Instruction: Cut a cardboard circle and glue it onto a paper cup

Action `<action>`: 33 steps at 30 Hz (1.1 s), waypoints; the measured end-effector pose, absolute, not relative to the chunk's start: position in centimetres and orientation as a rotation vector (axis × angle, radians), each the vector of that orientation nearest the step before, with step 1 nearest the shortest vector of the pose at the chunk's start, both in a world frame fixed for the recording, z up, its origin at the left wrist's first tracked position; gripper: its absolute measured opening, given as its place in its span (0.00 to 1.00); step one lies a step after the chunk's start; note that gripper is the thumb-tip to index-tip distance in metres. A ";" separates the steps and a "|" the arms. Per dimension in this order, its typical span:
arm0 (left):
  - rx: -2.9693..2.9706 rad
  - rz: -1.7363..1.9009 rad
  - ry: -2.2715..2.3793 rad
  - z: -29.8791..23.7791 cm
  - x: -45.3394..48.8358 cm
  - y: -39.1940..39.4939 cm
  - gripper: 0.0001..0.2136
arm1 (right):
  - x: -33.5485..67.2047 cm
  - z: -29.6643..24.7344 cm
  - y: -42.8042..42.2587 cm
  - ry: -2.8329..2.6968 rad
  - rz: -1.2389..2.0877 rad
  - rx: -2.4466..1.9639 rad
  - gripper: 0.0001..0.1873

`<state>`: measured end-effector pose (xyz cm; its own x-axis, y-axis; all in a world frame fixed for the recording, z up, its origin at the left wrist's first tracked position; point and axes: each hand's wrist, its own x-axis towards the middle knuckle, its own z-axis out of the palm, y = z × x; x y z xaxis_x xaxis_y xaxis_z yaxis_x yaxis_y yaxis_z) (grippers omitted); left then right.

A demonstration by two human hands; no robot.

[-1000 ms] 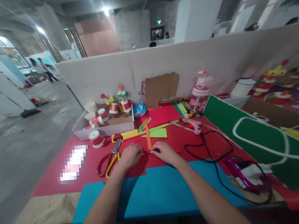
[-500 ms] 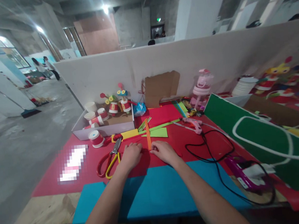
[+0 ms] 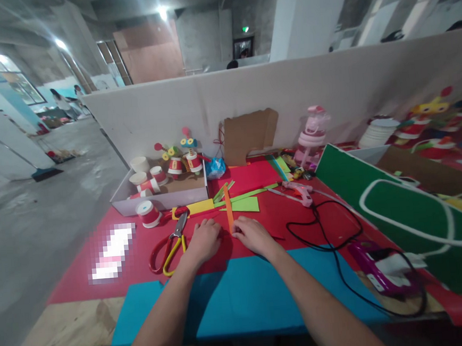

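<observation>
My left hand point(image 3: 203, 240) and my right hand point(image 3: 252, 234) rest side by side on a red sheet point(image 3: 298, 215), fingers curled down and pinching something thin and red between them that I cannot make out. An orange paper strip point(image 3: 228, 208) lies just beyond the fingertips, pointing away from me. Scissors with red and yellow handles point(image 3: 171, 242) lie just left of my left hand. A blue foam sheet point(image 3: 240, 295) lies under my forearms.
A white box point(image 3: 161, 200) with red-and-white paper cups stands at the back left; one cup point(image 3: 149, 213) sits in front of it. Green and yellow paper scraps point(image 3: 245, 204), a pink glue gun point(image 3: 298, 191), a black cable point(image 3: 328, 240), a purple device point(image 3: 372, 268) and a green board point(image 3: 402, 213) lie to the right.
Both hands have slid a little farther from me along the red sheet, towards the orange strip. Nothing else on the table has moved.
</observation>
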<state>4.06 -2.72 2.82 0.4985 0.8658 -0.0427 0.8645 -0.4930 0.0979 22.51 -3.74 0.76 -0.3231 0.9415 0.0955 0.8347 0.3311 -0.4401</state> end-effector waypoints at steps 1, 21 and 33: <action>2.642 0.016 1.514 2.8 4.1 -2.8 0.09 | 22.5 0.7 -3.7 -2.272 0.440 -1.572 0.02; 2.966 0.640 1.298 2.6 3.6 -2.2 0.05 | 23.0 0.8 -3.7 -2.149 0.177 -1.314 0.07; 2.808 0.633 1.332 2.4 3.6 -2.0 0.05 | 23.1 0.7 -3.9 -2.188 0.161 -1.354 0.13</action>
